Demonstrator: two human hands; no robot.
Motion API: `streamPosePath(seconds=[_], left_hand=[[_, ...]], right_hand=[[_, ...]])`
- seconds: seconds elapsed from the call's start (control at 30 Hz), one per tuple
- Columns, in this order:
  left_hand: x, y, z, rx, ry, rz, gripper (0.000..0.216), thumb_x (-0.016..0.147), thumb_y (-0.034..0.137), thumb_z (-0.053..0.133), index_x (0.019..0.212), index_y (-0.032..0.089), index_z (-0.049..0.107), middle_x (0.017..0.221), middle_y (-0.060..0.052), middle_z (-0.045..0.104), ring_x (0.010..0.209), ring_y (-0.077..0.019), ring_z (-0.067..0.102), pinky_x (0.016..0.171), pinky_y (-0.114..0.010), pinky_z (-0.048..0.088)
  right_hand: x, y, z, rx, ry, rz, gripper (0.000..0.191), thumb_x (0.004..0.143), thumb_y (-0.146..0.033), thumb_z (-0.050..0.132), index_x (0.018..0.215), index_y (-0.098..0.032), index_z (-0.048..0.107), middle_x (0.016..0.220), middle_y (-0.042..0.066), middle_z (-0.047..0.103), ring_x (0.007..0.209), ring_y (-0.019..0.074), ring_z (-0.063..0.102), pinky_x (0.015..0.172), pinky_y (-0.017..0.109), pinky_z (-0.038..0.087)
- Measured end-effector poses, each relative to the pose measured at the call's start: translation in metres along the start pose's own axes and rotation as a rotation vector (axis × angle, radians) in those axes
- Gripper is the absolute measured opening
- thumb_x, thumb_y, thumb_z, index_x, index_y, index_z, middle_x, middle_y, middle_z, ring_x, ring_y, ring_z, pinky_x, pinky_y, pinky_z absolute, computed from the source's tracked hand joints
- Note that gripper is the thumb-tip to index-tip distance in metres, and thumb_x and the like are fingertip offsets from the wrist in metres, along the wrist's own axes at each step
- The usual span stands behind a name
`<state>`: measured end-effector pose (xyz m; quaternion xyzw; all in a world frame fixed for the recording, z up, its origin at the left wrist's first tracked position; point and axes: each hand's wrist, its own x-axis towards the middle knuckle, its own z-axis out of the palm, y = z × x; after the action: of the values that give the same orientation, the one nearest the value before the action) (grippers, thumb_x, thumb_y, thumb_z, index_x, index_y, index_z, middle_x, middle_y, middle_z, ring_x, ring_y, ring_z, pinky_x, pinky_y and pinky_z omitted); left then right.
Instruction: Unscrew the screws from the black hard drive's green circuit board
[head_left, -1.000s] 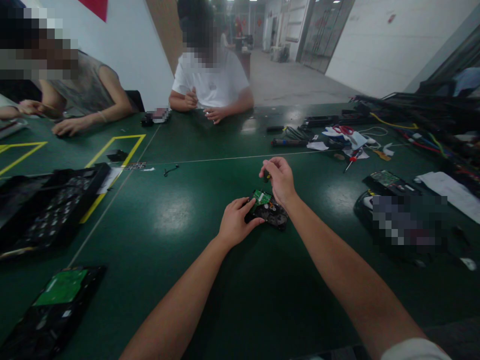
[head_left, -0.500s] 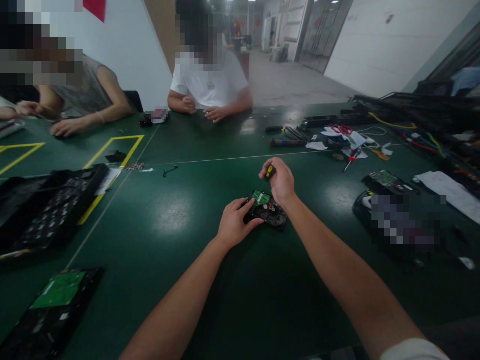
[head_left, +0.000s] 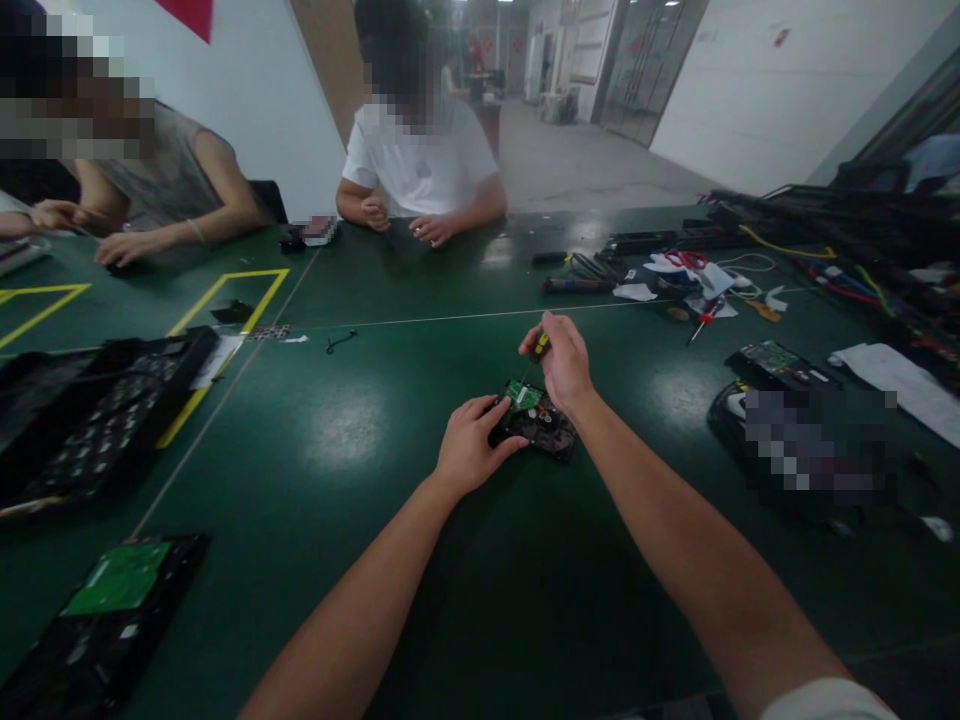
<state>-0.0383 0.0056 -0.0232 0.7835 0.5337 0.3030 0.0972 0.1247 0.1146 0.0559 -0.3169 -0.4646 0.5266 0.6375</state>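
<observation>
Green circuit board tops a stiff, likely fragile hard drive, best gripped by its edges. Left hand clasps its side; right hand pinches a small screwdriver.

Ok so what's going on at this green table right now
A person is working on a small hard drive lying circuit-board side up on the green table. Their left hand steadies its near edge, while the right hand holds a small yellow-and-black screwdriver upright above the green board. Two other people sit across the table, hands on its surface. Tools and cables lie to the right.
</observation>
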Motion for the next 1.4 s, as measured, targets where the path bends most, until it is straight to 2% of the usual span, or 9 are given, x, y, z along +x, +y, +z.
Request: streamPosePath(seconds=[0.1, 0.2, 0.33, 0.43, 0.77, 0.97, 1.07, 1.23, 1.4], left_hand=[[0.0001, 0.0005, -0.0003, -0.002, 0.002, 0.0, 0.069, 0.092, 0.066, 0.072, 0.148, 0.026, 0.063, 0.144, -0.016, 0.065, 0.134, -0.0372, 0.061, 0.111, -0.059, 0.051], [0.0003, 0.0004, 0.0001, 0.003, 0.004, -0.005, 0.07, 0.092, 0.067, 0.071, 0.148, 0.025, 0.063, 0.144, -0.016, 0.066, 0.133, -0.037, 0.061, 0.111, -0.058, 0.051], [0.0003, -0.0001, 0.0006, -0.004, 0.004, 0.006, 0.071, 0.093, 0.067, 0.071, 0.147, 0.023, 0.064, 0.143, -0.017, 0.066, 0.133, -0.0364, 0.061, 0.112, -0.057, 0.051], [0.0004, 0.0003, 0.0006, -0.003, 0.006, 0.005, 0.07, 0.092, 0.066, 0.072, 0.148, 0.025, 0.063, 0.143, -0.016, 0.066, 0.133, -0.0366, 0.061, 0.111, -0.058, 0.051], [-0.0003, -0.0007, 0.002, -0.008, 0.011, 0.002, 0.069, 0.092, 0.065, 0.072, 0.148, 0.026, 0.063, 0.144, -0.016, 0.065, 0.133, -0.0372, 0.061, 0.111, -0.058, 0.051], [-0.0002, 0.0006, 0.0008, -0.004, 0.003, -0.002, 0.07, 0.092, 0.065, 0.073, 0.148, 0.024, 0.063, 0.144, -0.017, 0.065, 0.133, -0.0372, 0.061, 0.111, -0.058, 0.051], [-0.0001, 0.0008, 0.0004, -0.007, 0.007, 0.0, 0.069, 0.092, 0.065, 0.072, 0.148, 0.026, 0.063, 0.144, -0.016, 0.065, 0.133, -0.037, 0.061, 0.111, -0.058, 0.051], [0.0001, 0.0006, 0.001, -0.003, 0.01, -0.001, 0.07, 0.092, 0.067, 0.072, 0.147, 0.025, 0.064, 0.143, -0.016, 0.066, 0.133, -0.0367, 0.061, 0.111, -0.057, 0.051], [0.0004, 0.0011, 0.0005, 0.004, -0.005, -0.008, 0.071, 0.092, 0.066, 0.071, 0.149, 0.024, 0.062, 0.144, -0.016, 0.065, 0.134, -0.0366, 0.061, 0.112, -0.057, 0.051]], right_hand=[[-0.0001, -0.0011, -0.0001, -0.034, -0.032, -0.009, 0.042, 0.09, -0.067, 0.069, 0.082, -0.026, 0.064, 0.079, -0.002, 0.065, 0.072, 0.015, 0.065, 0.074, 0.031, 0.054], [-0.0002, -0.0014, 0.0, -0.048, -0.03, -0.006, 0.05, 0.093, -0.073, 0.06, 0.077, -0.026, 0.067, 0.074, 0.0, 0.063, 0.07, 0.016, 0.063, 0.073, 0.033, 0.054], [-0.001, -0.0009, 0.0023, 0.005, -0.034, -0.006, 0.06, 0.095, -0.079, 0.05, 0.07, -0.026, 0.063, 0.062, -0.002, 0.052, 0.063, 0.0168, 0.059, 0.078, 0.036, 0.055], [-0.0014, 0.0003, 0.0039, 0.002, -0.024, 0.0, 0.062, 0.095, -0.082, 0.046, 0.068, -0.027, 0.06, 0.062, -0.002, 0.05, 0.064, 0.0173, 0.058, 0.081, 0.037, 0.055], [0.0021, 0.0053, -0.0039, -0.076, 0.018, -0.054, 0.027, 0.089, -0.052, 0.07, 0.083, -0.027, 0.064, 0.076, -0.002, 0.064, 0.074, 0.0153, 0.061, 0.076, 0.031, 0.05], [-0.002, 0.0012, 0.004, -0.041, 0.041, 0.009, 0.034, 0.081, -0.049, 0.083, 0.088, -0.027, 0.059, 0.076, -0.005, 0.063, 0.072, 0.0128, 0.063, 0.073, 0.028, 0.05], [-0.0035, -0.0012, 0.0047, -0.013, -0.03, 0.026, 0.034, 0.083, -0.054, 0.08, 0.085, -0.027, 0.06, 0.075, -0.005, 0.064, 0.072, 0.0143, 0.065, 0.074, 0.03, 0.053], [-0.0025, 0.0, -0.0008, -0.016, -0.107, -0.029, 0.04, 0.098, -0.058, 0.059, 0.078, -0.025, 0.068, 0.071, 0.0, 0.066, 0.07, 0.0166, 0.066, 0.074, 0.033, 0.053], [0.0001, 0.0027, -0.0024, -0.056, -0.081, -0.042, 0.04, 0.098, -0.059, 0.063, 0.079, -0.025, 0.068, 0.07, -0.001, 0.066, 0.068, 0.0149, 0.064, 0.071, 0.031, 0.051]])
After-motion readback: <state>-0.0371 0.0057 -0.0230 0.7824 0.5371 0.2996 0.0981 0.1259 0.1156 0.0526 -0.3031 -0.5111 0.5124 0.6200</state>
